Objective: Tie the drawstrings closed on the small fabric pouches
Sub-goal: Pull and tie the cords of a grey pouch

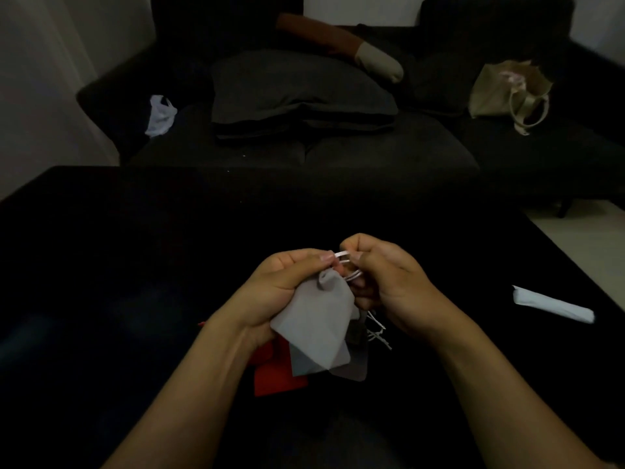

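Observation:
A light grey fabric pouch hangs above the black table, its neck gathered tight. My left hand grips the pouch near the neck, thumb tip at the white drawstring. My right hand pinches the drawstring loops close beside the left thumb. Under the held pouch lie a red pouch, a grey one and a darker grey one, with loose white strings trailing beside them.
A white folded paper or wrapper lies on the table at the right. Beyond the table stands a dark sofa with a cushion, a white plastic bag, a beige tote bag, and a person's socked foot.

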A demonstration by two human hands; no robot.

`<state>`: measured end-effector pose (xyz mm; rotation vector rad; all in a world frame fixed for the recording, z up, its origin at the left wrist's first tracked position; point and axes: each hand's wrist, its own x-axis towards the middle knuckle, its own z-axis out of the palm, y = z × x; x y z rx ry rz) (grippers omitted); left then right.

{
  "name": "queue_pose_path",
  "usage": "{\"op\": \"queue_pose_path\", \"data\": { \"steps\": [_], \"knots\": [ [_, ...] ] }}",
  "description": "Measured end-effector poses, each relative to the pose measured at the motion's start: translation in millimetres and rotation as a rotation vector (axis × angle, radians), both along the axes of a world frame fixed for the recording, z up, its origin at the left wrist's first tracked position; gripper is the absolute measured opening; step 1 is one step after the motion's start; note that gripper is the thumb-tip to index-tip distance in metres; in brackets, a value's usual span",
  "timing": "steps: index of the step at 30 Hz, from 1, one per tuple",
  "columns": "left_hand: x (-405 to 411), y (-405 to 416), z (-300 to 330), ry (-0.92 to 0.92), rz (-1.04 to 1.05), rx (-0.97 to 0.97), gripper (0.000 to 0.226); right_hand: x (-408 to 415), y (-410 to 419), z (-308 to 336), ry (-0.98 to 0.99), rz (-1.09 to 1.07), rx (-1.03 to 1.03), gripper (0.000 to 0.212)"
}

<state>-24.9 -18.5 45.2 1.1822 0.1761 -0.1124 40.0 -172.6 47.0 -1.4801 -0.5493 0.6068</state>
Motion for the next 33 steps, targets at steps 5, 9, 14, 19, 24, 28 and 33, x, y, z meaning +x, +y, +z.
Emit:
{"op": "queue_pose_path", "data": {
  "steps": [5, 9, 14, 19, 24, 28, 33],
  "knots": [
    [1.4, -1.2, -2.9, -0.018, 0.076, 0.084, 0.011, 4.9, -6.9, -0.8, -0.191, 0.021, -0.012, 0.008],
    [0.6, 0.5, -3.4, -0.014, 0.07, 0.126, 0.01, 6.9, -10.2, -0.9, -0.293, -0.045, 0.03, 0.013],
    [1.3, 0.2, -3.0, -0.005, 0.054, 0.074, 0.015, 7.2, -9.0, -3.8, -0.235, -0.045, -0.001, 0.016],
    [2.9, 0.7, -2.0, 0.0, 0.138, -0.014, 0.013, 8.6, -11.3, -0.9, -0.215, -0.03, -0.035, 0.014],
    [6.2, 6.6, -5.9, -0.034, 0.238, 0.059, 0.023, 15.6, -28.7, 12.3, -0.585, -0.005, -0.42, 0.013],
    [7.4, 7.8, -11.1, -0.105, 0.264, 0.382, 0.023, 11.1, -29.0, 18.0, -0.782, -0.074, -0.531, 0.007],
    [8.9, 5.3, -22.4, -0.22, 0.154, 0.619, 0.018, 3.2, -15.5, 13.7, -1.05, 0.02, -0.532, 0.01]
  ]
}}
